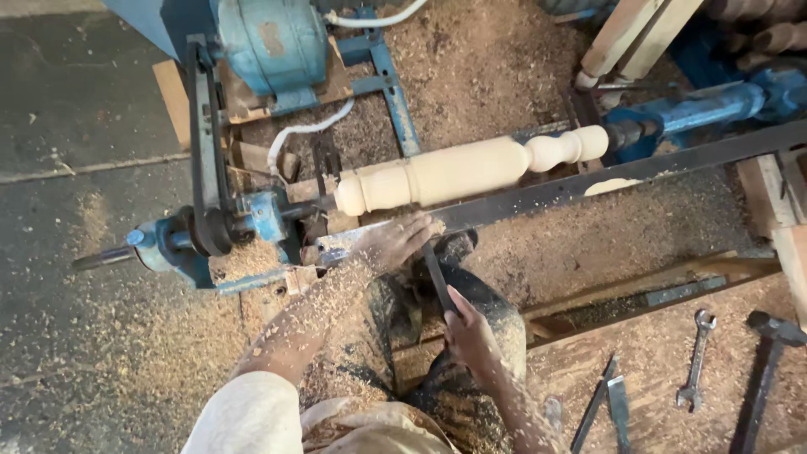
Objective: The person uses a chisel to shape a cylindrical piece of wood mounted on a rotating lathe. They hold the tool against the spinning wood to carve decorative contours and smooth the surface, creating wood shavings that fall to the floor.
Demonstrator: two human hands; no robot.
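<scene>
A pale wooden spindle (471, 168) sits mounted in a blue-painted lathe (252, 219), smooth and rounded, with a bulb at its near end, a long swollen middle and beads and grooves toward the far end. Its surface looks clean and creamy against the rusty dark steel rail (605, 176) that runs just beside it. Coarse sawdust (479, 76) lies thick everywhere, heaped over the floor, the frame and both of the person's forearms.

The left hand (395, 240) rests on the rail close under the spindle's bulbed end, fingers bent down and curled over the front part of a dark, flat metal chisel (437, 282), pressing it to the rail. The right hand (469, 332) sits lower, fingers wrapped tight round the chisel's back end, so the tool slants up from it toward the wood. Its tip is hidden under the left fingers.

Off to the right, on boards dusted with shavings, lie a grey open-ended wrench (696, 360), a dark-headed hammer (769, 353) and two more flat chisels (607, 405).
</scene>
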